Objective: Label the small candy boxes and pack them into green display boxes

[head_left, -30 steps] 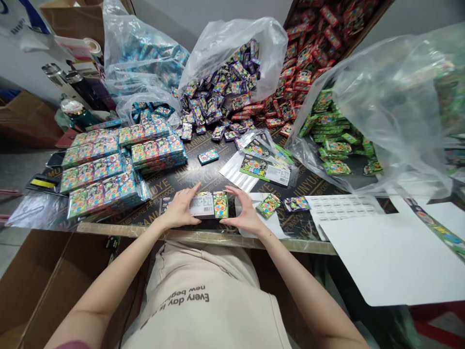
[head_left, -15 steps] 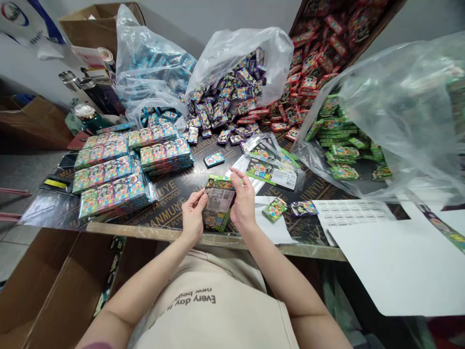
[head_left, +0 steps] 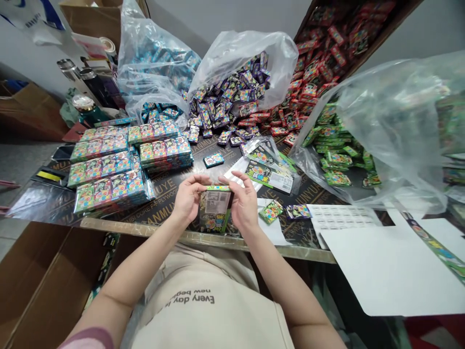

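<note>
Handling the upright packet (head_left: 216, 215) by its top edge is the step in hand, at the lower centre of the frame: the left hand (head_left: 188, 198) pinches one top corner, the right hand (head_left: 244, 202) grasps the other, though fingers partly hide the contact. Any further move calls for even, light pressure. A small blue box (head_left: 213, 160) lies above them, the wrapped packs (head_left: 109, 190) centre left.

head-worn view, facing forward and down, worktop at arm's reach
</note>
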`<state>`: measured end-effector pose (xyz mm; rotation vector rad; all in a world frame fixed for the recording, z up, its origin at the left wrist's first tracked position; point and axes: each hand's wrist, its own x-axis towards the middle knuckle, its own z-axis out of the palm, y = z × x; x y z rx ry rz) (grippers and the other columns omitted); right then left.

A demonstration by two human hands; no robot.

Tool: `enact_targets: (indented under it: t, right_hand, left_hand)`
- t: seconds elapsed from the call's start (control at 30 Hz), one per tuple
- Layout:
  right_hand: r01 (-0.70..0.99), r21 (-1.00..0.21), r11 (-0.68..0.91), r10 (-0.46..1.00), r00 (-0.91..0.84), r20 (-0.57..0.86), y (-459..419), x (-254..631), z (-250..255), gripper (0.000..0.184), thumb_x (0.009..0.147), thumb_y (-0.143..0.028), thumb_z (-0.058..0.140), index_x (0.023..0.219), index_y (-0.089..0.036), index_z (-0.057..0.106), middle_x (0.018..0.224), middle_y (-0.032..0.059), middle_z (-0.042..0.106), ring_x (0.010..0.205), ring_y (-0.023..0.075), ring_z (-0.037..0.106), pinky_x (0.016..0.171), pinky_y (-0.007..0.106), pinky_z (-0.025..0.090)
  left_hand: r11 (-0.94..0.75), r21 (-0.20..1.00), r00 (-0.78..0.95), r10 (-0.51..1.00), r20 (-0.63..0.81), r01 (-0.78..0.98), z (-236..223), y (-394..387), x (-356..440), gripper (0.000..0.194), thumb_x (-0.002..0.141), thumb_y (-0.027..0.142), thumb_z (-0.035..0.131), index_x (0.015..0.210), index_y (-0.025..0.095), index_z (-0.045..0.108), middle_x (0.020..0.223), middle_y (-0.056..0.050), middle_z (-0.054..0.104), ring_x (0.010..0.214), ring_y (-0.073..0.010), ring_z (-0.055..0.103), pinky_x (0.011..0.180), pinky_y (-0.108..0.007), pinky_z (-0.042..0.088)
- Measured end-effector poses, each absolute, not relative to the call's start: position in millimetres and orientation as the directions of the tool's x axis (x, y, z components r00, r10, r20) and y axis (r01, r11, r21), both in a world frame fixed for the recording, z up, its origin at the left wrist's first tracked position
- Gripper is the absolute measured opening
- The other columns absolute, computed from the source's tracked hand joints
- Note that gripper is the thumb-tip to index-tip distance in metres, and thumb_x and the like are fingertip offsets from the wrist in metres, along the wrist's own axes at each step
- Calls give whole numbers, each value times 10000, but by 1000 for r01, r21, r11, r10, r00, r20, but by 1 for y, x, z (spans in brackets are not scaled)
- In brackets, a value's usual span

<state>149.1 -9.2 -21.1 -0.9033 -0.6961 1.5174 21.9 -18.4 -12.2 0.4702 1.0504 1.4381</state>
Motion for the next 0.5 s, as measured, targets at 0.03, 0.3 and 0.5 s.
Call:
enact_targets:
  t: [0.03, 0.3, 0.5]
  right_hand:
    - [-509, -851, -130, 990, -20, -139, -8, 151, -22, 308, 699, -299, 716, 956, -229, 561, 859, 14, 756, 809, 196, 713, 757, 337, 555]
    - [-331, -942, 58, 987, -121, 103, -6, 169, -24, 53, 721, -246, 729, 746, -229, 686, 879, 12, 758, 881, 203, 712, 858, 369, 545]
    - [25, -955, 296, 944, -163, 288, -12, 180, -23, 106, 783, -276, 698, 863, -269, 768, 976, 20, 753, 938, 208, 697, 885, 364, 538]
  left_hand:
    - [73, 871, -246, 945, -216, -486, -12, -18, 21, 174, 520, 99, 607, 660, 155, 694, 670, 6, 676, 657, -126, 605, 672, -237, 464]
    - [-336, 924, 13, 941, 339, 182, -3, -28, -3, 121, 656, 130, 652, 706, 187, 747, 820, -55, 736, 774, -177, 670, 756, -307, 508]
    - [-232, 936, 87, 972, 216, 265, 9, -21, -15, 106, 676, 248, 769, 689, 147, 741, 754, -75, 741, 702, -179, 683, 662, -272, 529]
